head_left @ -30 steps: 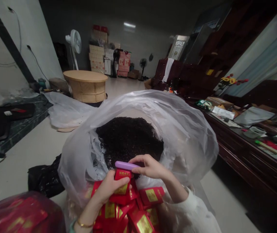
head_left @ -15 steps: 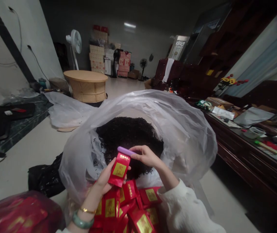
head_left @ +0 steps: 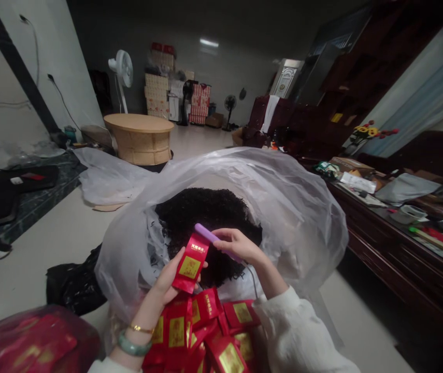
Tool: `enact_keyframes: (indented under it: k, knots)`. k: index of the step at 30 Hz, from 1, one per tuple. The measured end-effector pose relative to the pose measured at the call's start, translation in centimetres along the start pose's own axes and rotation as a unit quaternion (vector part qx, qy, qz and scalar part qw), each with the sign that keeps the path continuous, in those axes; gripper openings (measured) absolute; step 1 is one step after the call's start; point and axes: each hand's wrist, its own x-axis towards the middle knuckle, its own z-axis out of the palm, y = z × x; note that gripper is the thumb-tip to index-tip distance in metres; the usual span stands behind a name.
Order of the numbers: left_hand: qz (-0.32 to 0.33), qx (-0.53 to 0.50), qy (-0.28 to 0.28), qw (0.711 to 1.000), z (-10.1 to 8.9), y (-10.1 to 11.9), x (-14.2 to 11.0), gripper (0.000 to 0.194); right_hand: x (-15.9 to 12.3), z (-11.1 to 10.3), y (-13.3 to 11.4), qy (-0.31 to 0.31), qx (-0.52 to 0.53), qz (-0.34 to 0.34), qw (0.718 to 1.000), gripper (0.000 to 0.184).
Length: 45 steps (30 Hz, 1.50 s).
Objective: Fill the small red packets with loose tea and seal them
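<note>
My left hand (head_left: 169,280) is closed around the lower part of a red tea packet (head_left: 191,263) with a gold label, tilted slightly to the right. In my right hand (head_left: 240,244) is a slim purple handheld bag sealer (head_left: 204,232), its bar lying across the packet's top edge. A thin cord runs down beside my right wrist. Behind both hands, a heap of dark loose tea leaves (head_left: 205,212) fills a large clear plastic bag (head_left: 299,207). Several red packets (head_left: 209,331) with gold labels lie piled just below my hands.
A filled red-tinted bag (head_left: 34,342) sits at the lower left, beside a black plastic bag (head_left: 75,282). To the right runs a dark wooden cabinet (head_left: 376,228) with cluttered items on top. A round wooden table (head_left: 139,137) and a white fan (head_left: 122,72) stand farther back.
Both hands have risen from the pile with the packet and sealer. The packet now shows its whole front, and the sealer has gone from level to slanting down to the right.
</note>
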Motion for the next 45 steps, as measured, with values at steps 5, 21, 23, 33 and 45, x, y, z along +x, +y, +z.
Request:
enact_keyframes:
  k: [5, 21, 23, 33, 45]
  knots:
    - [-0.001, 0.012, 0.001, 1.000, 0.1, 0.0, -0.1, 0.046, 0.2, 0.5, 0.1, -0.015, -0.035, -0.002, 0.999, 0.035]
    - [0.002, 0.012, -0.003, 1.000, -0.1, -0.6, -0.1, 0.047, 0.4, 0.9, 1.1, 0.003, -0.048, -0.046, 0.998, 0.034]
    - [0.002, 0.013, 0.000, 1.000, -0.1, -0.6, -0.1, 0.047, 0.4, 0.9, 1.1, 0.003, -0.052, -0.046, 0.998, 0.034]
    - [-0.006, 0.016, 0.014, 1.000, -0.2, -0.6, -0.2, 0.047, 0.5, 1.0, 1.5, 0.005, -0.056, -0.047, 0.997, 0.035]
    - [-0.011, 0.013, 0.009, 1.000, -0.2, -0.7, -0.1, 0.045, 0.4, 1.0, 1.7, 0.015, -0.064, -0.052, 0.996, 0.037]
